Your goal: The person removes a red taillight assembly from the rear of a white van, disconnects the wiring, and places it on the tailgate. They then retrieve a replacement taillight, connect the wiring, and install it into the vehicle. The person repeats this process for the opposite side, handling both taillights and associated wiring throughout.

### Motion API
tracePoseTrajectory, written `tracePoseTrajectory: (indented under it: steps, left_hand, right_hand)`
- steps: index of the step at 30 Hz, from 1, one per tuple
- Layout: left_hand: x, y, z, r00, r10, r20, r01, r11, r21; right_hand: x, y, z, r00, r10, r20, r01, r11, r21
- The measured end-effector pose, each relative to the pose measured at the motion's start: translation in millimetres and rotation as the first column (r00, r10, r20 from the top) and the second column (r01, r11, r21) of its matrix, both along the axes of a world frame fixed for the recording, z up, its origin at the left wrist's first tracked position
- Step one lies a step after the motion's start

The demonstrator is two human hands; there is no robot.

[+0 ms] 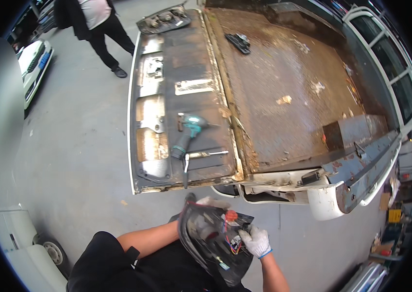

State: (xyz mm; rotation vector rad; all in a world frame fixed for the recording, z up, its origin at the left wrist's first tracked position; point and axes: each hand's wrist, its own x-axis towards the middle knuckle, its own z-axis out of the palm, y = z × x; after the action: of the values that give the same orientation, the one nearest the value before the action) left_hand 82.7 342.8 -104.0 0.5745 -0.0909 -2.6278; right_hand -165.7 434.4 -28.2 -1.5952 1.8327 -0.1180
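I hold the dark, grimy lamp housing (206, 238) tilted near my body, a red round piece (231, 215) at its far end, coloured wires (227, 238) running along its right side.

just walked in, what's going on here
A person's gloved left hand and right hand hold a dark lamp unit with coloured wires, near a lowered tailgate. A teal power driver, a screwdriver and a ratchet-like tool lie on it. Another person stands to its left.

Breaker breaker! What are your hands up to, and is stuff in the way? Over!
Left hand behind lamp, grip hidden. Right hand beside its wires. Drill on tailgate, not blocking. Over.
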Motion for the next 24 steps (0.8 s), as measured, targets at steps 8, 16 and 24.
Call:
tracePoseTrajectory:
  steps: [8,16,24]
  left_hand:
    - [151,-6,36,0.777,0.559,0.29,-0.514,0.829,-0.22]
    - [241,-52,5,0.569,0.771,0.287,-0.485,0.596,-0.641]
    - [414,-108,-51,0.873,0.486,0.044,-0.463,0.853,-0.239]
  right_hand:
    - [141,-107,21,0.991,0.128,0.032,-0.114,0.951,-0.288]
    - [242,-157,15,0.977,0.16,-0.143,-0.201,0.918,-0.342]
    - [386,-169,-24,0.96,-0.165,-0.227,0.004,0.818,-0.576]
